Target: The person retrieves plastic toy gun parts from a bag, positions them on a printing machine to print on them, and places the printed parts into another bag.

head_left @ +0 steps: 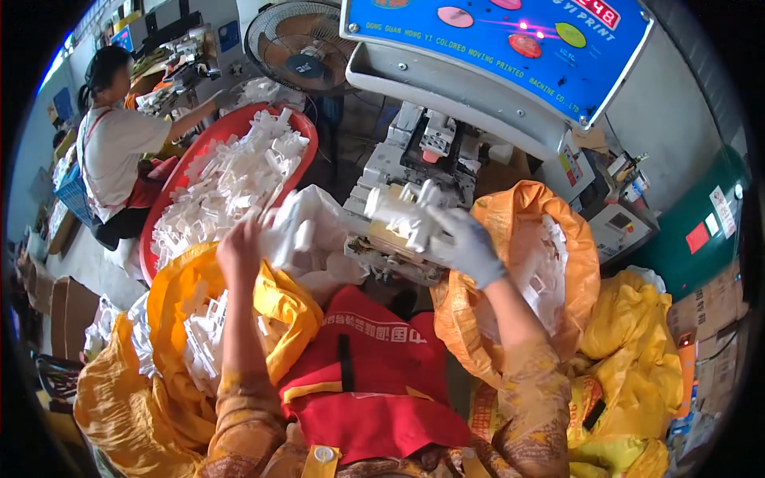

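Observation:
My bare left hand is closed on a white plastic part, which is smeared by motion, above the rim of the left orange sack. My right hand, in a grey glove, grips another white plastic part by its right side. That part is over the front of the printing machine's bed, and blur hides its finer shape. Above the bed hangs a pink print pad on the machine's head. Whether the right-hand part touches the bed, I cannot tell.
A red tub heaped with white parts stands at far left. The right orange sack holds more parts. A blue control panel overhangs the machine. Behind are a fan and, leftward, a co-worker. A green bin stands right.

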Available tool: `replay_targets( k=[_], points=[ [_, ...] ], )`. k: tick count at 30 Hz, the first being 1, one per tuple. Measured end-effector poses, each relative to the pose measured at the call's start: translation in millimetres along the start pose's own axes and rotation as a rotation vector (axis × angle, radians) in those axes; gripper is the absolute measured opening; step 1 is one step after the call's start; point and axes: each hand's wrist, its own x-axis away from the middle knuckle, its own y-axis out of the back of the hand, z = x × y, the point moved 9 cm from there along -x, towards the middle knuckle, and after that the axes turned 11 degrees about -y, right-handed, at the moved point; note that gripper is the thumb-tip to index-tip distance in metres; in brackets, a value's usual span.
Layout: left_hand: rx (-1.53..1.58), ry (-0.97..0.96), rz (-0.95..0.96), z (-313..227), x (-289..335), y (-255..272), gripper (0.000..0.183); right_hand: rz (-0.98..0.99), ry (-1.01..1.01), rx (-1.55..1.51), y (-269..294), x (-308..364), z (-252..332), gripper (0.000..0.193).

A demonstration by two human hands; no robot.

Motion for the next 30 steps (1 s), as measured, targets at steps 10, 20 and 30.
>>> replay_targets(
  k=[10, 20, 30],
  points=[
    [-0.498, 0.053, 0.159, 128.9, 103.7, 92.9, 0.039, 0.244, 0.168, 0.062, -29.9, -34.2, 4.3, 0.056],
    [-0.494, -0.238, 0.143, 129.8, 91.5, 86.0, 0.034, 0.024, -0.099, 0.184, 26.9, 49.2, -45.6, 0.031],
    [-0.159, -0.28, 0.224, 42.8, 81.7, 0.1, 0.019, 0.298, -0.663, 0.432, 75.4, 120.7, -229.1, 0.035]
  ],
)
